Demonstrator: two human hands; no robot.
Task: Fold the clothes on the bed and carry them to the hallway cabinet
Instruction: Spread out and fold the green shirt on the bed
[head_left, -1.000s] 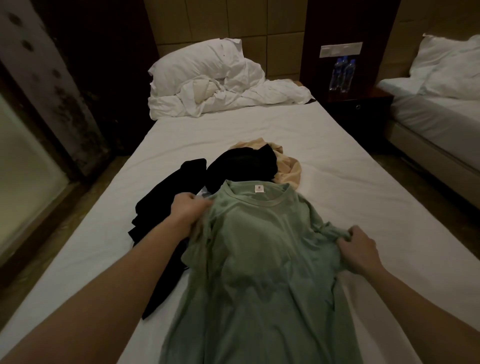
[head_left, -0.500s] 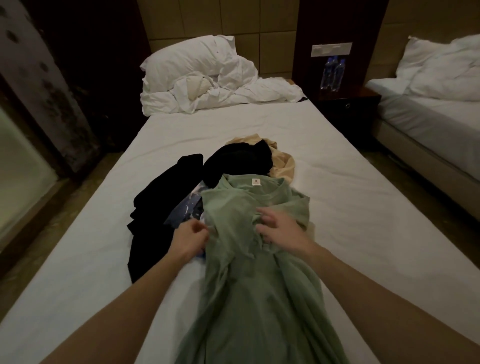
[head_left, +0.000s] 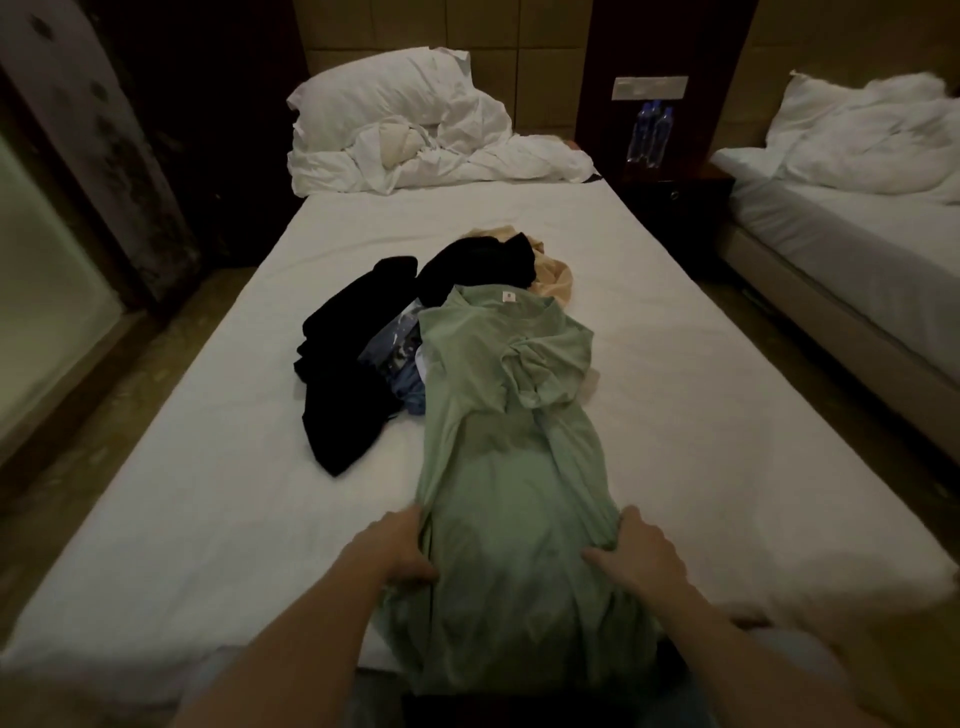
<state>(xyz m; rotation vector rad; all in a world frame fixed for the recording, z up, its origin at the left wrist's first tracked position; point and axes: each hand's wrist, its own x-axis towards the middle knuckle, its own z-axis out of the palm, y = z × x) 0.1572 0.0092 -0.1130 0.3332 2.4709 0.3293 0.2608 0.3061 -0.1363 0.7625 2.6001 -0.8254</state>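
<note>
Lying between both hands' fingers (head_left: 415, 519): green shirt (head_left: 498, 467).

No writing can be read anywhere in the view. The green shirt (head_left: 498, 415) carries a small white neck label (head_left: 508, 296) just inside its collar, with a tiny dark mark on it too small to make out. Well beyond the shirt, the water bottles (head_left: 649, 132) on the nightstand (head_left: 675, 202) wear blue wrappers whose print is blurred. Above those bottles, the pale wall panel (head_left: 650, 87) shows no legible characters.
</note>
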